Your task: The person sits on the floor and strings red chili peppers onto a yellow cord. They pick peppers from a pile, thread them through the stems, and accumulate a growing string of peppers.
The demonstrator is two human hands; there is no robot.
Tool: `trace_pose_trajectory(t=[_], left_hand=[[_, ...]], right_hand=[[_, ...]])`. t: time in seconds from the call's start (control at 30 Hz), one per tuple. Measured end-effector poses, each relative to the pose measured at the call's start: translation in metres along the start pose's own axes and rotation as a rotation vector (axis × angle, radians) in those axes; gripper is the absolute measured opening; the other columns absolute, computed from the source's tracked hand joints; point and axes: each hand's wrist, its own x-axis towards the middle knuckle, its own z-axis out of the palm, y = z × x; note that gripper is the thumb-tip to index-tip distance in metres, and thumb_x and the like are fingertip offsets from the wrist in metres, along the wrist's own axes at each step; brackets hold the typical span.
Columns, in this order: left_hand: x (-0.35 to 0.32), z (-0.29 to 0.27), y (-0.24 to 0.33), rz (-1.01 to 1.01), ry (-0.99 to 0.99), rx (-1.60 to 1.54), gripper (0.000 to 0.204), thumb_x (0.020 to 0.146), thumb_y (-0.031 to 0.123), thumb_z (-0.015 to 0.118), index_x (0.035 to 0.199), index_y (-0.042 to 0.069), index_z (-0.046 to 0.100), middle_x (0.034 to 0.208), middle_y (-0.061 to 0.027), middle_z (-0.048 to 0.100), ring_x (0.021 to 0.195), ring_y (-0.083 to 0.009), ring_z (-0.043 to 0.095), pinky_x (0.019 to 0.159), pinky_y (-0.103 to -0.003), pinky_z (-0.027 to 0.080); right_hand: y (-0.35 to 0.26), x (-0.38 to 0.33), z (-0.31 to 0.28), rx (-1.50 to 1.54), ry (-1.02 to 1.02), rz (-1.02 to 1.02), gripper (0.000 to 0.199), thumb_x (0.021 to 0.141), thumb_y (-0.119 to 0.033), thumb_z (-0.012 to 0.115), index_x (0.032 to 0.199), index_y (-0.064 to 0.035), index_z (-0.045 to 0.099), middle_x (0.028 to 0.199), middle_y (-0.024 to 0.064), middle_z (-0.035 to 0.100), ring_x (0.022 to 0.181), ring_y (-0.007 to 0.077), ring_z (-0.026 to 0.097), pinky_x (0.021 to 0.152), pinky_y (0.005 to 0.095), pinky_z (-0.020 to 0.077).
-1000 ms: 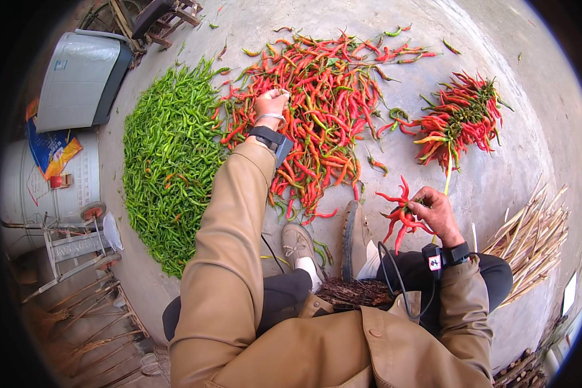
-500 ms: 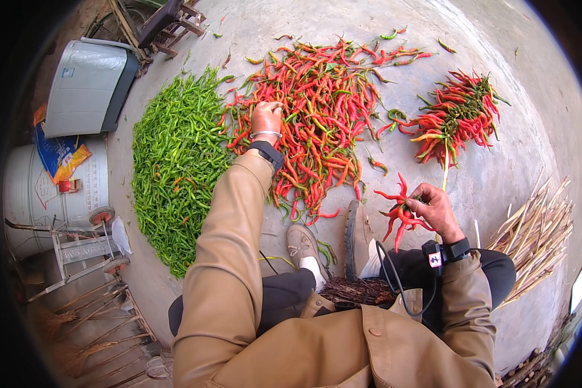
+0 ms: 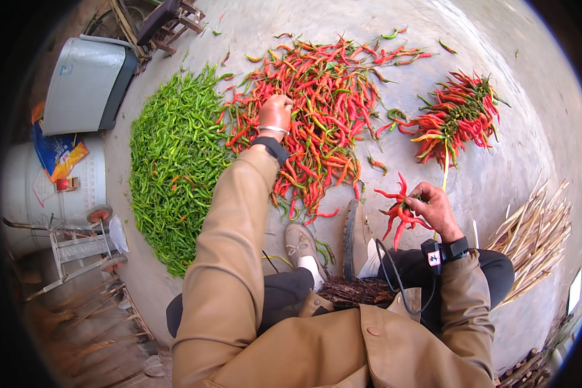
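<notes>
My left hand (image 3: 276, 114) reaches to the left side of a loose pile of red chili peppers (image 3: 323, 136). Its fingers are curled closed at the pile, and what they grip, if anything, is hidden. Over my right knee, my right hand (image 3: 437, 211) pinches a small bunch of red chili peppers (image 3: 399, 213) by the stems, the pods fanning out to the left. A pale strip (image 3: 445, 165) runs from near this hand up to a thick cluster of tied chili peppers (image 3: 462, 116) lying on the ground at the right.
A large heap of green chili peppers (image 3: 174, 168) lies left of the red pile. Dry stalks (image 3: 537, 236) are stacked at the right. Along the left stand a grey bin (image 3: 87, 84), a white drum (image 3: 32, 174) and a small hand cart (image 3: 81, 249). My shoes (image 3: 357, 236) border the red pile.
My left hand has shifted slightly right and up over the red pile. My right hand stays in place with its bunch.
</notes>
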Motion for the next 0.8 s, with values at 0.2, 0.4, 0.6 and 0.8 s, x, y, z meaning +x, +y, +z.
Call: trace_pose_trajectory(t=[0.2,0.4,0.6,0.8], left_hand=[[-0.025,-0.064,0.06,0.211,0.036,-0.099,0.011,0.067,-0.002,0.063,0.076,0.004,0.062,0.075,-0.0075,0.058,0.068,-0.0193,0.057,0.061,-0.028,0.047],[-0.056,-0.091,0.167,0.583,-0.132,-0.07,0.015,0.065,-0.005,0.062,0.077,0.003,0.06,0.076,-0.0091,0.058,0.071,-0.0246,0.058,0.063,-0.031,0.048],[-0.093,-0.067,0.247,0.821,-0.222,-0.06,0.018,0.066,-0.002,0.061,0.082,0.007,0.06,0.082,-0.0077,0.058,0.073,-0.0237,0.059,0.06,-0.031,0.049],[-0.11,-0.052,0.273,0.907,-0.261,-0.057,0.015,0.067,0.005,0.057,0.082,0.006,0.057,0.086,-0.0069,0.058,0.075,-0.022,0.059,0.06,-0.029,0.049]], right_hand=[[-0.005,-0.002,0.003,0.02,0.029,-0.085,0.011,0.076,-0.007,0.063,0.073,-0.0006,0.054,0.062,0.0003,0.055,0.056,0.0053,0.05,0.051,0.0206,0.0417],[-0.01,-0.01,0.005,-0.177,0.158,-0.305,0.016,0.072,-0.013,0.066,0.072,-0.0001,0.056,0.06,0.0024,0.053,0.058,0.0074,0.048,0.054,0.0249,0.0412],[-0.021,-0.024,0.011,-0.064,0.246,-0.394,0.015,0.07,-0.012,0.066,0.075,0.0006,0.058,0.061,0.0088,0.056,0.056,0.0101,0.052,0.051,0.0288,0.0428],[-0.027,-0.038,0.0,0.054,0.235,-0.339,0.012,0.075,-0.007,0.062,0.083,0.002,0.061,0.067,0.0048,0.061,0.06,0.0038,0.053,0.052,0.0227,0.0447]])
